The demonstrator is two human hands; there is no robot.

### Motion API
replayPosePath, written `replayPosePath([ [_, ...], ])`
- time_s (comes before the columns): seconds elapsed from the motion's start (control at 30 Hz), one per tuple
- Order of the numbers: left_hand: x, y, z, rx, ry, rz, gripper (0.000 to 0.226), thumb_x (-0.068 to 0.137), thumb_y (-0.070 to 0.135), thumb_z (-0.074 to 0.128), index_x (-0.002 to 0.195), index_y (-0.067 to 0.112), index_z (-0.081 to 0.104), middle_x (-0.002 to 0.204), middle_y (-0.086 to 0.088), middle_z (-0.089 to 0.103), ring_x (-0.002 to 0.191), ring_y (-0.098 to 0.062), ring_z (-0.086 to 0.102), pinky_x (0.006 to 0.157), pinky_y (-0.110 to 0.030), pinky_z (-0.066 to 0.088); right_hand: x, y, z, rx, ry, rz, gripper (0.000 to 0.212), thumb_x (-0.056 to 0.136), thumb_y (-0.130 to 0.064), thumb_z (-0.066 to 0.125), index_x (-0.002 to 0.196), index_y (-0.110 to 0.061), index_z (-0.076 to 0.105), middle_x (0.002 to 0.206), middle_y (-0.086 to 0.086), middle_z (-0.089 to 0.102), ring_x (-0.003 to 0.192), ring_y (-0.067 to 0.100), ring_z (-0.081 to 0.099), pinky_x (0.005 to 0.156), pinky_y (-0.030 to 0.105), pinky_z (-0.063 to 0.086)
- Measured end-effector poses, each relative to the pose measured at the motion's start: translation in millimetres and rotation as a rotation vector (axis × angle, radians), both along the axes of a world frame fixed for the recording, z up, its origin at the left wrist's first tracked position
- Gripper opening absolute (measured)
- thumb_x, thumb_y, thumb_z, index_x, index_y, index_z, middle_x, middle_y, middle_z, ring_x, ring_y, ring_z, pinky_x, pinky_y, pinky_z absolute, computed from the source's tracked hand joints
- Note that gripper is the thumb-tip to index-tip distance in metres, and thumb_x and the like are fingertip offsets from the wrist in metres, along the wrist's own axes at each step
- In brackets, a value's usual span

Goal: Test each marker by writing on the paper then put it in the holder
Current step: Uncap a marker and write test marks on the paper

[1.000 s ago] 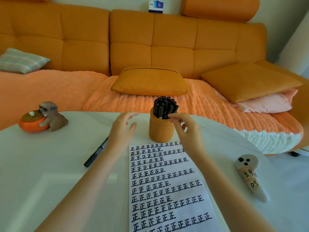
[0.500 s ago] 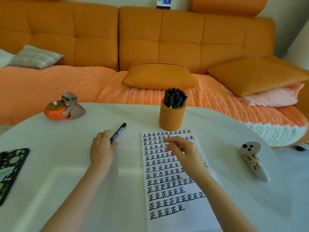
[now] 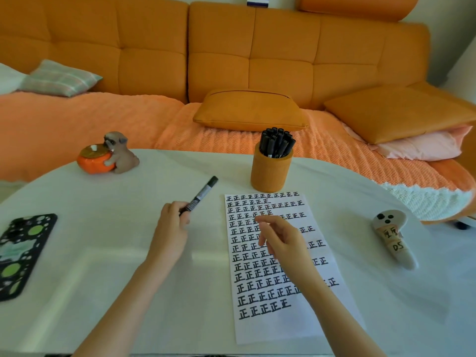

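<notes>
Left hand point(image 3: 172, 222) grips marker point(image 3: 201, 195); right hand point(image 3: 282, 239) relaxed.

Desk point(image 3: 103, 253) centre: paper point(image 3: 283, 328), laid lengthwise. Just behind paper's far edge: holder point(image 3: 271, 173), upright, markers point(image 3: 277, 143) standing inside. Left of paper: left grip point(image 3: 171, 228), marker point(image 3: 202, 194) held in it, angled far-right toward holder. Over paper's far half: right grip point(image 3: 283, 240). Far left on desk: figurine point(image 3: 108, 155). At left edge: phone point(image 3: 20, 253). Right of paper, well apart: small handset point(image 3: 394, 240). Behind desk: sofa point(image 3: 257, 60) carrying cushions point(image 3: 249, 112).
</notes>
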State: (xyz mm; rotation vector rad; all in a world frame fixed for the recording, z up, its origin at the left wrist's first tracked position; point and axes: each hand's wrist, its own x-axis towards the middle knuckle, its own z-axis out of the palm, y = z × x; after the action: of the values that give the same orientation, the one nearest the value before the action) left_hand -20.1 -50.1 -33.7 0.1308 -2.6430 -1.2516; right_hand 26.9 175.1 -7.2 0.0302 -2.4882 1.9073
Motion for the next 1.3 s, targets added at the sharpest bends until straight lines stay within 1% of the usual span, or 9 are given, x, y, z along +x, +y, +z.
replayPosePath([
  [0.17, 61.3, 34.3, 12.9, 0.106, -0.118, -0.333, 0.02, 0.099, 0.016, 0.038, 0.094, 0.034, 0.044, 0.089, 0.011, 0.06, 0.078, -0.003, 0.055, 0.071, -0.018, 0.041, 16.8, -18.1, -1.1, -0.165, -0.065, 0.071, 0.037, 0.082, -0.043, 0.059, 0.112, -0.021, 0.06, 0.055, -0.003, 0.044, 0.045, 0.001, 0.039, 0.045, 0.012, 0.031],
  [0.3, 90.2, 47.0, 17.2, 0.124, -0.189, -0.44, 0.012, 0.1, 0.032, 0.032, 0.104, 0.038, 0.041, 0.093, 0.018, 0.052, 0.087, 0.011, 0.05, 0.07, -0.008, 0.037, 29.1, -21.9, -3.0, -0.24, -0.085, 0.054, 0.018, 0.09, -0.026, 0.06, 0.098, -0.011, 0.062, 0.052, -0.003, 0.042, 0.043, 0.005, 0.035, 0.042, 0.015, 0.028],
  [0.43, 95.1, 46.5, 16.6, 0.09, -0.184, -0.456, 0.016, 0.098, 0.039, 0.034, 0.105, 0.036, 0.048, 0.095, 0.021, 0.055, 0.09, 0.011, 0.051, 0.072, -0.008, 0.037, 40.0, -23.4, -5.8, -0.228, -0.056, 0.069, 0.02, 0.093, -0.023, 0.057, 0.079, -0.008, 0.059, 0.056, 0.005, 0.049, 0.046, 0.014, 0.037, 0.043, 0.022, 0.028],
  [0.57, 98.7, 44.2, 13.4, 0.084, -0.151, -0.488, 0.016, 0.098, 0.034, 0.038, 0.089, 0.039, 0.051, 0.085, 0.017, 0.059, 0.083, 0.008, 0.054, 0.068, -0.008, 0.037, 49.2, -27.8, -6.7, -0.262, -0.039, 0.1, 0.021, 0.096, -0.019, 0.053, 0.083, -0.002, 0.054, 0.055, 0.0, 0.055, 0.046, 0.013, 0.041, 0.043, 0.023, 0.031],
  [0.8, 104.8, 42.3, 14.9, 0.15, -0.155, -0.514, 0.013, 0.095, 0.038, 0.043, 0.09, 0.038, 0.055, 0.067, 0.024, 0.058, 0.057, 0.003, 0.049, 0.056, -0.011, 0.034, 58.2, -24.9, -5.4, -0.27, -0.014, 0.113, 0.018, 0.097, -0.019, 0.05, 0.086, -0.006, 0.052, 0.057, 0.0, 0.055, 0.049, 0.014, 0.042, 0.047, 0.023, 0.034],
  [0.93, 107.0, 45.7, 18.2, 0.204, -0.161, -0.548, 0.012, 0.094, 0.036, 0.044, 0.094, 0.032, 0.055, 0.075, 0.03, 0.06, 0.067, 0.009, 0.054, 0.062, -0.008, 0.037, 61.5, -24.0, -4.3, -0.293, 0.026, 0.078, 0.016, 0.096, -0.016, 0.052, 0.083, -0.009, 0.056, 0.057, 0.003, 0.054, 0.048, 0.015, 0.042, 0.045, 0.022, 0.034],
  [1.1, 105.8, 42.2, 10.0, 0.196, -0.149, -0.549, 0.026, 0.095, 0.041, 0.036, 0.119, 0.037, 0.047, 0.085, 0.002, 0.054, 0.063, 0.0, 0.044, 0.061, -0.012, 0.036, 64.1, -11.4, -7.4, -0.432, 0.047, -0.142, 0.019, 0.09, -0.021, 0.058, 0.074, -0.012, 0.053, 0.054, 0.002, 0.05, 0.043, 0.015, 0.038, 0.042, 0.024, 0.032],
  [1.2, 105.7, 32.6, 0.1, 0.191, -0.186, -0.536, 0.029, 0.1, 0.029, 0.03, 0.125, 0.04, 0.039, 0.093, 0.011, 0.048, 0.08, 0.006, 0.047, 0.074, -0.005, 0.035, 64.4, 9.1, -8.1, -0.491, 0.013, -0.234, 0.02, 0.079, -0.029, 0.065, 0.066, -0.019, 0.054, 0.054, 0.002, 0.044, 0.044, 0.016, 0.035, 0.041, 0.023, 0.03],
  [1.3, 108.3, 32.4, -4.3, 0.159, -0.201, -0.563, 0.034, 0.098, 0.026, 0.038, 0.128, 0.043, 0.036, 0.099, 0.019, 0.053, 0.094, 0.01, 0.051, 0.086, -0.009, 0.038, 66.6, 27.8, -11.4, -0.48, -0.016, -0.276, 0.02, 0.074, -0.02, 0.071, 0.072, -0.017, 0.051, 0.051, 0.001, 0.037, 0.042, 0.016, 0.031, 0.041, 0.022, 0.031],
])
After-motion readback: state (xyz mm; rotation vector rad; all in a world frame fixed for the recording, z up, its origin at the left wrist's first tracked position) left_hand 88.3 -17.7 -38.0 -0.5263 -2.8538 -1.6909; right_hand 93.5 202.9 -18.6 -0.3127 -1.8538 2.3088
